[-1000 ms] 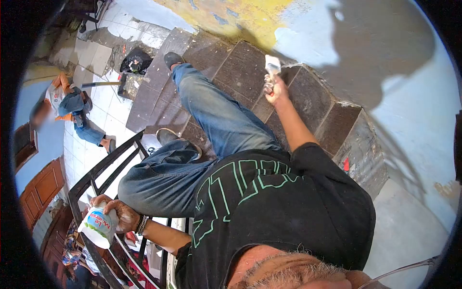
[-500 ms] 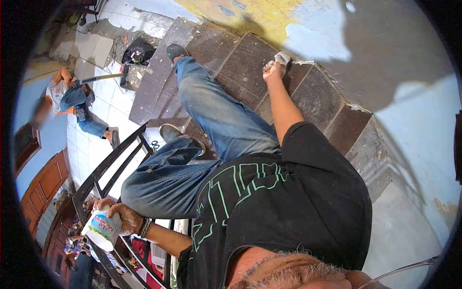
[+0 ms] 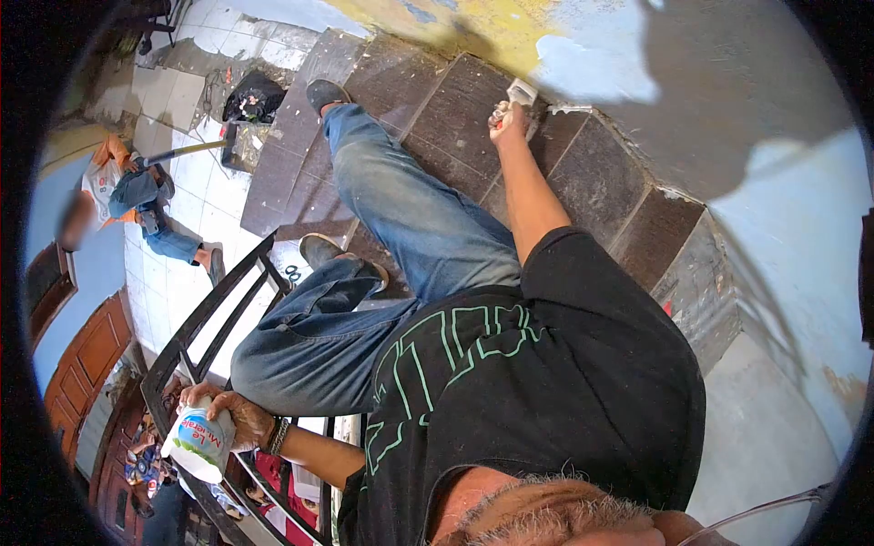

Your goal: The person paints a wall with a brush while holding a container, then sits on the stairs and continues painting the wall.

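Note:
My right hand [image 3: 509, 122] is closed around a paintbrush [image 3: 521, 92] with a whitish head; a bit of orange-red shows at the fingers. The brush head lies where the dark tiled steps [image 3: 464, 100] meet the painted wall [image 3: 596, 59]. White material marks that seam just beside it. My left hand [image 3: 238, 419] grips a cut plastic water bottle [image 3: 200, 443] with a Le Minerale label and a white-coated inside. That bottle is held beside the black metal railing [image 3: 164, 391], close to my bent knee.
A person [image 3: 137, 196] in an orange top sits on the white tiled floor [image 3: 205, 196] at the left. Near them are a long-handled dustpan [image 3: 244, 146] and a black plastic bag [image 3: 255, 96]. Wooden doors [image 3: 86, 364] stand further left.
My right hand and the paintbrush have moved up and slightly left along the wall edge. The bottle in my left hand has shifted slightly right and down.

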A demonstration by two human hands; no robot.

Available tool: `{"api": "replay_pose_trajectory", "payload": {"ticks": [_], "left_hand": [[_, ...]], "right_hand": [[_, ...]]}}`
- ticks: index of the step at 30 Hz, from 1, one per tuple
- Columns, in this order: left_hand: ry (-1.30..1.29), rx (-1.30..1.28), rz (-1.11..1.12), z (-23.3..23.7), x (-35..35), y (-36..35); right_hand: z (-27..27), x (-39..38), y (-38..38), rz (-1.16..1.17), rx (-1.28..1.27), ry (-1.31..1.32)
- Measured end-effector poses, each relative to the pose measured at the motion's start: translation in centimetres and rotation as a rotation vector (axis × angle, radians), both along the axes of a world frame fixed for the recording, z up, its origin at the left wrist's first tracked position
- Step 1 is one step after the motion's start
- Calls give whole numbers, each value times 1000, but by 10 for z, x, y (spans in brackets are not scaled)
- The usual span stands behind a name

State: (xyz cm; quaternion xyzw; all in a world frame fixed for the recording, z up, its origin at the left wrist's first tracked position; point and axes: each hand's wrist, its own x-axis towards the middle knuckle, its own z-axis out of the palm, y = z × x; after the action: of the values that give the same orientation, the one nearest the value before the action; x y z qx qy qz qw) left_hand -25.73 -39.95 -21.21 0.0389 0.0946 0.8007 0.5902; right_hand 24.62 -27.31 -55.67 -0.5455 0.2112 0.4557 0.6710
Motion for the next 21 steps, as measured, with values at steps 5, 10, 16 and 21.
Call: {"api": "replay_pose_trajectory", "payload": {"ticks": [5,10,16,21], "left_hand": [[13,7,1,-1,-2,-1],[-6,5,4,0,0,0],[-30,4,11,0,2,0],[-2,20,22,-4,-7,-3]], "right_hand": [[-1,1,-5,-264,-153,-8],[-18,10,-14,-48,18,-24],[10,1,2,50,128,10],[47,-3,10,12,246,14]]}}
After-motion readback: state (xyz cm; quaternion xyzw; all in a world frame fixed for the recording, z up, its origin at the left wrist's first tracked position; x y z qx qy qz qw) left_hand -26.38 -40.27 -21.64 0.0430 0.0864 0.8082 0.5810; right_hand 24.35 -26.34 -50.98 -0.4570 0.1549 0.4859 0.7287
